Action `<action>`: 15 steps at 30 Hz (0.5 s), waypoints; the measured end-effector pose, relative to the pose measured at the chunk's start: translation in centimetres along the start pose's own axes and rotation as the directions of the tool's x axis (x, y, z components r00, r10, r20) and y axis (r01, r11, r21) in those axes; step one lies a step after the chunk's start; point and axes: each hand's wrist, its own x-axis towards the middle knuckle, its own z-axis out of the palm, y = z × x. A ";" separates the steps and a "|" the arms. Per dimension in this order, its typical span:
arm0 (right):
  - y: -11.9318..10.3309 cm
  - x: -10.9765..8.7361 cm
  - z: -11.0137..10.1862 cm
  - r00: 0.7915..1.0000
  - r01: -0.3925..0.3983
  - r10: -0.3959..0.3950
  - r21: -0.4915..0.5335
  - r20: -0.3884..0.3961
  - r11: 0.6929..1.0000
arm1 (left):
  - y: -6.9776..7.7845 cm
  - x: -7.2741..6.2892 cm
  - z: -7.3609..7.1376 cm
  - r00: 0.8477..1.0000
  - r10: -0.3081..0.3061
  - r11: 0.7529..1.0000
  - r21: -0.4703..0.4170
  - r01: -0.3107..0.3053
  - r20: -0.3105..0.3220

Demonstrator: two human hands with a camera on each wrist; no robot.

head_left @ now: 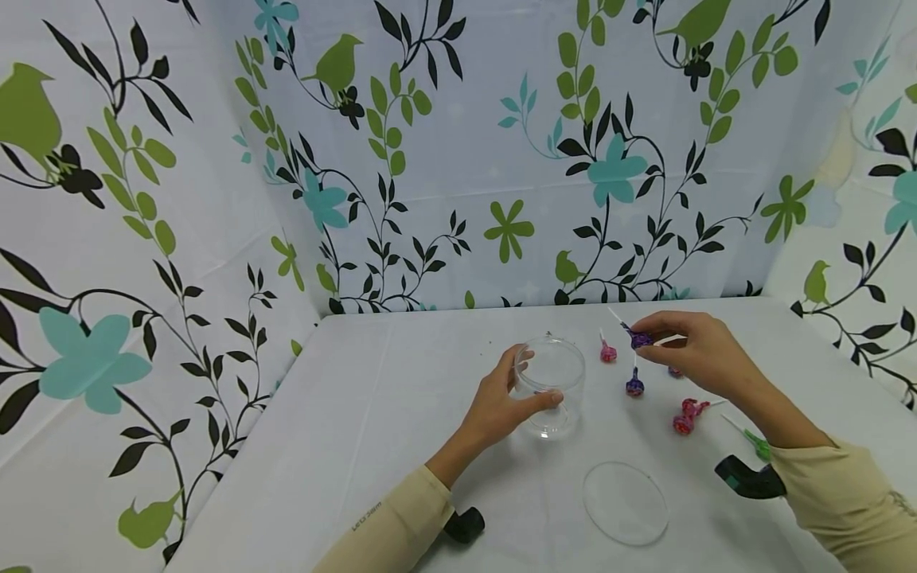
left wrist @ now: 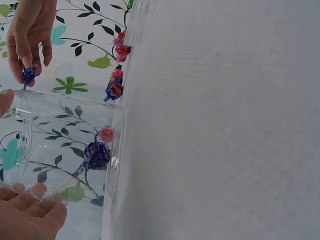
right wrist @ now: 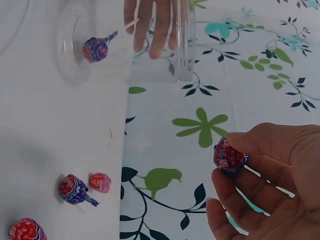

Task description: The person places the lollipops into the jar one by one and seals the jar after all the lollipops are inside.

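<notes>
My left hand point(head_left: 510, 396) grips a clear round jar point(head_left: 550, 362) standing upright, fingers and thumb round its side. Inside it, by the base, lies a purple-wrapped lollipop point(left wrist: 96, 156), its stick leaning against the wall; the wrist views show it, the head view barely. To the right of the jar, above the table, my right hand point(head_left: 698, 350) pinches another purple lollipop point(right wrist: 230, 156) between thumb and fingertips. Below that hand a purple lollipop point(head_left: 634, 386) sits on the table with its stick up, and a pink lollipop point(head_left: 607, 351) lies beyond.
Nearer me on the right lie red-pink lollipops point(head_left: 686, 417) and a green lollipop point(head_left: 758, 444). Partly behind my right hand is another dark lollipop point(head_left: 675, 372). A clear round lid point(head_left: 626, 504) lies flat at the front of the white table point(head_left: 344, 446). Patterned cloth surrounds it.
</notes>
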 end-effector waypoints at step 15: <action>-2.0 0.5 1.7 0.996 0.087 -0.087 0.002 -0.003 0.996 | 0.0 0.1 0.0 1.000 -0.019 1.000 0.014 0.019 -0.003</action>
